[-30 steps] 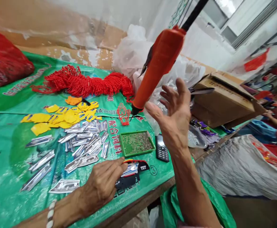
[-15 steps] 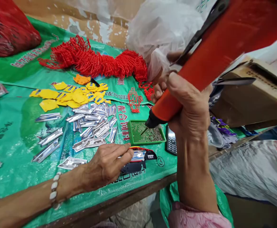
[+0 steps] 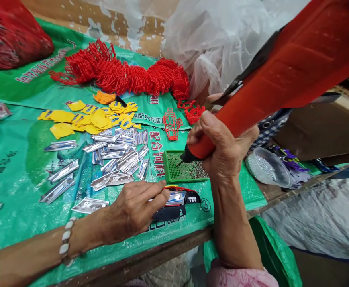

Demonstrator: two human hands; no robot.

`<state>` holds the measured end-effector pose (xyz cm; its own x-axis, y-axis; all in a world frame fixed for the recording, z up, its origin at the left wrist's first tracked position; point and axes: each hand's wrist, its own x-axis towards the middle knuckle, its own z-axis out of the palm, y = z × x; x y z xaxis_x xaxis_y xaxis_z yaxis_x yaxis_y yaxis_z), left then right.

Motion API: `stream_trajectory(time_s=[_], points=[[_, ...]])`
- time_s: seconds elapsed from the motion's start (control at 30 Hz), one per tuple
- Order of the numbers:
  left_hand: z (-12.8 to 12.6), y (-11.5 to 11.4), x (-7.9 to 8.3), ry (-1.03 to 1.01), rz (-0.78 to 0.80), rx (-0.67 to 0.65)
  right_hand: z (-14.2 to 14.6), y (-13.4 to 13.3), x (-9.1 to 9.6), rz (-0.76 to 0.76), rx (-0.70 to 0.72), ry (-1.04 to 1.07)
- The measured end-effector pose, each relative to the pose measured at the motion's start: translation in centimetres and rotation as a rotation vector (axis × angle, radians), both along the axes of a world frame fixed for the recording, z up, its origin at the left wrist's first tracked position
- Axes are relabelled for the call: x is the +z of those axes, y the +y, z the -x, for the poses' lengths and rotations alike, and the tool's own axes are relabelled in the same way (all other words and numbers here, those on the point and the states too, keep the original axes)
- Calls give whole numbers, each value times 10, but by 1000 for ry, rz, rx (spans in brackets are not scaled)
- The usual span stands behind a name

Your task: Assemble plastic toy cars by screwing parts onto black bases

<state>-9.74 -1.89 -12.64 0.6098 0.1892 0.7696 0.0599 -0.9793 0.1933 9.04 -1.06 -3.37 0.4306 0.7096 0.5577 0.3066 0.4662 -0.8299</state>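
My right hand (image 3: 226,153) is wrapped around a red electric screwdriver (image 3: 261,95) that slants down to the left. Its thin bit reaches over the green perforated tray (image 3: 171,179), which has many small screws (image 3: 197,169) on its right side. Whether the tip touches the tray or a screw, I cannot tell. On the near side of the tray, my left hand (image 3: 138,205) keeps its fingers on a black, red and silver plastic toy part (image 3: 179,198) and holds it against the green sheet. The fingers cover that part's left end.
Silver-and-blue plastic pieces (image 3: 117,153) and yellow pieces (image 3: 93,119) are piled to the left. Red lattice frames (image 3: 129,77) lie behind. To the right are a clear bowl (image 3: 270,167) of small bits and a cardboard box (image 3: 314,123). The table edge (image 3: 150,255) runs along the front.
My right hand and the screwdriver have come lower and to the left, bringing the screwdriver's nose closer to the tray. The clear bowl shows more fully. My left hand stays on the toy part.
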Motion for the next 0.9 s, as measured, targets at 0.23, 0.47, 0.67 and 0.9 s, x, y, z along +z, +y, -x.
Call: stream_trajectory(time_s=[0.23, 0.47, 0.67, 0.9], points=[[-3, -1, 3, -4, 8, 16, -8, 7, -6, -150, -10, 52], [-3, -1, 4, 5, 12, 29, -7, 7, -10, -135, -34, 27], [-3, -2, 1, 1, 25, 28, -6, 8, -9, -154, 6, 70], [-3, -3, 1, -8, 23, 24, -5, 5, -6, -144, 4, 73]])
